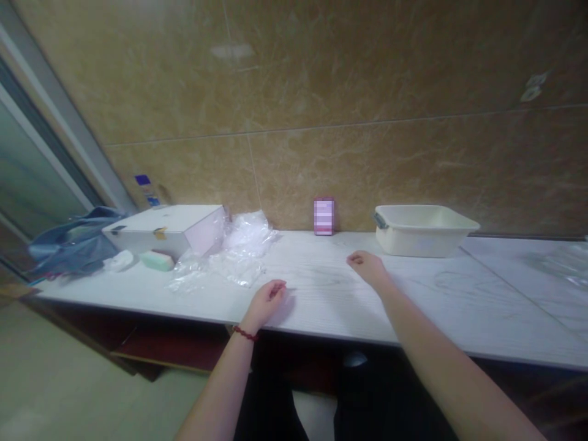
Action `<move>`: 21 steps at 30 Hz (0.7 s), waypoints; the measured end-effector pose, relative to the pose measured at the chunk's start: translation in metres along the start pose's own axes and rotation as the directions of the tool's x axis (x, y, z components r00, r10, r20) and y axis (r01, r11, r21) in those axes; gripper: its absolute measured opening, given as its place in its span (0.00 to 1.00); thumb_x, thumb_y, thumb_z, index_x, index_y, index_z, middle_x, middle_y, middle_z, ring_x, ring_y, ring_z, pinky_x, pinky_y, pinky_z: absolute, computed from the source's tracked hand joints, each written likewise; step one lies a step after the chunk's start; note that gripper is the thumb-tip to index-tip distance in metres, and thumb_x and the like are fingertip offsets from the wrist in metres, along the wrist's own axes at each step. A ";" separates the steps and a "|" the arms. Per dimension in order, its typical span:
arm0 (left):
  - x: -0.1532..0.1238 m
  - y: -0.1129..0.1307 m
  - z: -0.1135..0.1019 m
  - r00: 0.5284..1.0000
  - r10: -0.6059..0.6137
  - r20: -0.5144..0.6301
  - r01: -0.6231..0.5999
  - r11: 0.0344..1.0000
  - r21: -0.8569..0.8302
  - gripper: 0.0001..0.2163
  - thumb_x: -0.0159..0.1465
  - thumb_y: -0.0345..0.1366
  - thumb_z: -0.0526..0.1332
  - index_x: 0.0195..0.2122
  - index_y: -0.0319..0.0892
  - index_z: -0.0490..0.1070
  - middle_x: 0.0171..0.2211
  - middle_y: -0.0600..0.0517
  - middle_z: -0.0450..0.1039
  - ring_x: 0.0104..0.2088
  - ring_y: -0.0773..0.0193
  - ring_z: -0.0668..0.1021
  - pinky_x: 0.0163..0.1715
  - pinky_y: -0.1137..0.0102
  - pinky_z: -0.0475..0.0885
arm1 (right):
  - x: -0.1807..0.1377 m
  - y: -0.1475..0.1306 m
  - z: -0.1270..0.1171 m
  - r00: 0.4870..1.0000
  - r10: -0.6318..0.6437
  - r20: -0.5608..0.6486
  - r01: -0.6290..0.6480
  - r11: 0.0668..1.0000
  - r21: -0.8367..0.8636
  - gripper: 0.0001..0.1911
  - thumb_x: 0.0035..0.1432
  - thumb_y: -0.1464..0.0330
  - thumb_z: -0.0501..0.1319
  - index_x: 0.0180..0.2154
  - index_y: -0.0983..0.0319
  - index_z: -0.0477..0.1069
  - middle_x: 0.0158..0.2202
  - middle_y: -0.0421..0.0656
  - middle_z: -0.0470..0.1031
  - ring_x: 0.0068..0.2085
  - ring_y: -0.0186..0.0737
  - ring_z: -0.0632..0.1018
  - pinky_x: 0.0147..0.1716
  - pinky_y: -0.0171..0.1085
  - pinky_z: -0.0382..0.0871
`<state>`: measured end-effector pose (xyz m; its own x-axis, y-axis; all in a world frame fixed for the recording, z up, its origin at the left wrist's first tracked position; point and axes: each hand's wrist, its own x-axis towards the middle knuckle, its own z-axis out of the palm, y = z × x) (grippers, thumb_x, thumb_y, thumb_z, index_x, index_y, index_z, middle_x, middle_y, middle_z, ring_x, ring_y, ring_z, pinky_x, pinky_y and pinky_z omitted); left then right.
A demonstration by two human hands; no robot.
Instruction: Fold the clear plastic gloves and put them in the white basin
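Observation:
My left hand [267, 301] is over the front part of the white tabletop [316, 294], its fingers curled in and nothing showing in them. A dark red bead bracelet [245, 334] circles that wrist. Farther forward, my right hand [367, 267] is also closed, with no object visible in it. The cream plastic basin [416, 242] stands just beyond and to the right of my right hand, apart from it. Clear plastic bags [245, 236] lie crumpled to the left of my left hand. Against the wall, between the hands, a small phone-like panel with a blurred screen [324, 216] stands upright.
At the left are a white box [169, 223], a pale green and white block [157, 261], a small white item [120, 261] and blue-grey fabric [76, 242]. More clear plastic [572, 260] lies at the far right. A tan tiled wall [298, 165] bounds the back.

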<state>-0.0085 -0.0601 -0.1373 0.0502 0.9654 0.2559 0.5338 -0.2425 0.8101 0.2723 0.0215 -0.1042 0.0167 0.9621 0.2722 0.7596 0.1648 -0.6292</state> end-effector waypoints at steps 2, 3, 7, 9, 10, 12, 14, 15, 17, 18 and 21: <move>0.000 0.001 0.000 1.000 -0.008 -0.015 0.008 1.000 -0.017 0.13 0.54 0.40 0.52 0.36 0.39 0.67 0.35 0.49 0.70 0.36 0.63 0.72 0.39 0.68 0.65 | -0.008 0.002 0.018 1.000 -0.028 0.001 0.028 0.999 0.021 0.05 0.45 0.67 0.56 0.25 0.59 0.68 0.25 0.39 0.72 0.28 0.33 0.72 0.28 0.31 0.63; 0.000 0.001 0.000 1.000 -0.009 -0.028 0.008 1.000 -0.026 0.13 0.54 0.40 0.52 0.36 0.39 0.67 0.34 0.49 0.70 0.36 0.63 0.72 0.39 0.67 0.65 | -0.011 0.004 0.025 0.999 -0.045 -0.003 0.045 0.999 0.028 0.05 0.45 0.66 0.55 0.26 0.59 0.68 0.25 0.39 0.72 0.28 0.33 0.72 0.28 0.31 0.63; 0.003 -0.007 0.000 0.994 -0.031 -0.106 0.022 0.996 -0.089 0.13 0.54 0.40 0.53 0.35 0.38 0.67 0.33 0.48 0.70 0.35 0.63 0.72 0.38 0.67 0.65 | -0.015 0.012 0.031 0.996 -0.057 -0.063 0.061 0.996 0.064 0.06 0.47 0.65 0.53 0.27 0.58 0.67 0.25 0.38 0.72 0.28 0.33 0.72 0.29 0.32 0.64; 0.006 -0.014 -0.002 0.993 -0.049 -0.111 0.034 0.991 -0.128 0.13 0.54 0.40 0.52 0.35 0.37 0.66 0.32 0.48 0.70 0.33 0.64 0.72 0.36 0.68 0.66 | -0.015 0.015 0.030 0.995 -0.048 -0.089 0.055 0.995 0.079 0.06 0.47 0.66 0.53 0.27 0.58 0.66 0.25 0.38 0.72 0.28 0.33 0.72 0.29 0.32 0.64; 0.007 -0.017 -0.004 0.993 -0.053 -0.109 0.038 0.991 -0.131 0.14 0.54 0.40 0.52 0.36 0.37 0.66 0.31 0.48 0.70 0.33 0.64 0.73 0.35 0.68 0.67 | -0.015 0.015 0.030 0.994 -0.047 -0.094 0.055 0.995 0.083 0.05 0.47 0.66 0.53 0.27 0.58 0.66 0.25 0.38 0.71 0.28 0.33 0.72 0.29 0.31 0.64; 0.010 -0.022 -0.010 0.993 -0.044 -0.111 0.034 0.995 -0.090 0.13 0.54 0.40 0.52 0.36 0.37 0.65 0.31 0.48 0.70 0.33 0.64 0.73 0.35 0.69 0.67 | -0.016 0.016 0.029 0.995 -0.057 -0.087 0.064 0.994 0.090 0.05 0.47 0.66 0.52 0.27 0.58 0.65 0.25 0.38 0.71 0.27 0.33 0.72 0.28 0.31 0.64; 0.014 -0.025 -0.021 0.989 -0.029 -0.146 0.030 1.000 0.005 0.13 0.54 0.40 0.52 0.35 0.37 0.66 0.32 0.49 0.71 0.34 0.64 0.72 0.36 0.69 0.66 | -0.016 0.017 0.029 0.995 -0.070 -0.074 0.076 0.993 0.091 0.05 0.47 0.66 0.53 0.27 0.58 0.65 0.25 0.38 0.71 0.27 0.32 0.71 0.28 0.32 0.63; 0.016 -0.026 -0.027 0.984 -0.024 -0.176 0.034 0.998 0.058 0.13 0.54 0.40 0.52 0.34 0.37 0.66 0.33 0.49 0.71 0.34 0.64 0.72 0.36 0.69 0.66 | -0.017 0.017 0.029 0.995 -0.072 -0.072 0.078 0.993 0.088 0.05 0.46 0.66 0.53 0.27 0.58 0.65 0.24 0.38 0.71 0.26 0.32 0.71 0.28 0.32 0.63; 0.020 -0.030 -0.042 0.971 -0.018 -0.238 0.057 0.985 0.160 0.13 0.54 0.40 0.51 0.34 0.38 0.67 0.33 0.49 0.71 0.34 0.64 0.72 0.36 0.70 0.66 | -0.017 0.017 0.029 0.995 -0.071 -0.077 0.078 0.993 0.084 0.05 0.46 0.66 0.53 0.27 0.58 0.65 0.24 0.38 0.71 0.26 0.32 0.71 0.28 0.32 0.63; 0.023 -0.033 -0.050 0.963 -0.017 -0.267 0.077 0.974 0.214 0.13 0.54 0.40 0.50 0.35 0.38 0.67 0.34 0.49 0.71 0.34 0.64 0.72 0.36 0.70 0.66 | -0.017 0.017 0.029 0.994 -0.069 -0.082 0.076 0.993 0.087 0.05 0.47 0.66 0.52 0.26 0.58 0.65 0.24 0.38 0.71 0.26 0.32 0.71 0.28 0.32 0.63; 0.035 -0.050 -0.075 0.943 -0.025 -0.333 0.156 0.915 0.372 0.15 0.55 0.39 0.48 0.37 0.38 0.67 0.35 0.48 0.71 0.35 0.62 0.72 0.37 0.69 0.66 | -0.018 0.018 0.028 0.994 -0.066 -0.088 0.075 0.992 0.100 0.05 0.47 0.66 0.52 0.27 0.58 0.64 0.24 0.38 0.71 0.25 0.32 0.70 0.27 0.31 0.63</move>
<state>-0.0970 -0.0220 -0.1290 -0.2472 0.8840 0.3969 0.8105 -0.0358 0.5846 0.2675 0.0136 -0.1403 0.0235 0.9261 0.3764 0.6897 0.2576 -0.6767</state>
